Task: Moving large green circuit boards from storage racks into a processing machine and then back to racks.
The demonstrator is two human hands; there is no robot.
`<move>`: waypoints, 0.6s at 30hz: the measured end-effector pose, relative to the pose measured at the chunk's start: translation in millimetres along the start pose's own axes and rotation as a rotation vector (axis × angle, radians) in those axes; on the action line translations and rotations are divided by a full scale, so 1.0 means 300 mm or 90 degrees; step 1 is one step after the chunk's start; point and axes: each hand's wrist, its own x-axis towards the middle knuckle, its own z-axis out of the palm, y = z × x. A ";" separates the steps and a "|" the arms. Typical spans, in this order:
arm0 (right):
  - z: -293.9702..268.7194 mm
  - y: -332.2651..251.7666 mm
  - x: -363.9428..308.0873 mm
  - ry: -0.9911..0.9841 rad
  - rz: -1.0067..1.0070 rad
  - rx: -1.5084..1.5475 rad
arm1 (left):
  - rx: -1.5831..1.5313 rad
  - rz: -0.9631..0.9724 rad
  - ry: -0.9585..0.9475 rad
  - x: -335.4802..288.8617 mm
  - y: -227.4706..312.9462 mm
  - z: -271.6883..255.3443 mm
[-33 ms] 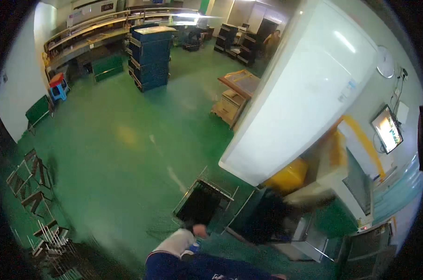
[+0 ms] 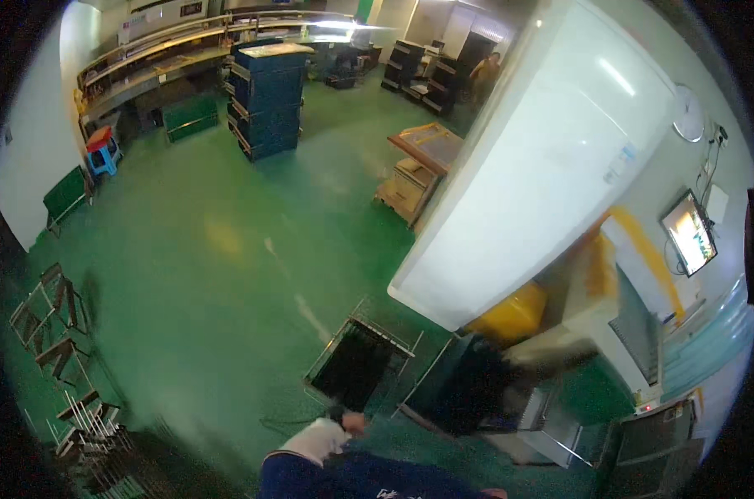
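Note:
My left hand [image 2: 354, 423] is low in the picture, at the end of a white sleeve below a dark blue one. Its fingers are small and blurred, so I cannot make out their shape or any hold. Just beyond it stands a dark, box-like thing with a thin metal frame [image 2: 356, 363] on the floor. At the bottom edge, a bit of skin, perhaps my right hand [image 2: 495, 493], barely shows; its fingers are hidden.
A tall white cabinet-like unit [image 2: 535, 166] leans across the right side. Near it are a dark bin-like shape [image 2: 452, 387] and a yellow object [image 2: 510, 314]. Metal stands [image 2: 57, 312] line the left. Stacked blue crates [image 2: 266, 100] and a person [image 2: 483, 73] are farther off.
My left hand has dropped slightly toward me. A blue and white patch beside the white sleeve is now covered. The whole view has shifted a little.

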 end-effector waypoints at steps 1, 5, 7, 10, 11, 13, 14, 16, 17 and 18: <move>-0.001 -0.007 0.003 0.001 0.000 0.002 | -0.005 -0.035 -0.003 -0.014 -0.036 0.118; 0.032 -0.018 0.027 0.001 0.001 0.001 | 0.089 -0.051 0.003 -0.030 -0.086 0.240; 0.045 -0.024 0.042 0.001 -0.005 0.003 | 0.100 -0.048 0.033 -0.025 -0.120 0.208; 0.072 0.023 0.058 0.008 -0.012 0.007 | 0.118 -0.045 0.054 -0.007 -0.156 0.162; 0.077 0.037 0.083 0.005 -0.026 0.002 | 0.124 -0.052 0.074 -0.026 -0.160 0.125; 0.093 0.086 0.103 0.010 -0.049 0.000 | 0.137 -0.055 0.087 -0.027 -0.173 0.085; 0.103 0.115 0.111 0.014 -0.077 -0.011 | 0.142 -0.055 0.093 -0.026 -0.178 0.066; 0.116 0.194 0.134 0.036 -0.188 -0.067 | 0.148 -0.055 0.104 -0.023 -0.186 0.040; 0.130 0.220 0.132 0.063 -0.249 -0.090 | 0.151 -0.057 0.105 -0.026 -0.186 0.040; 0.135 0.239 0.141 0.005 0.003 0.076 | 0.154 -0.056 0.109 -0.029 -0.187 0.031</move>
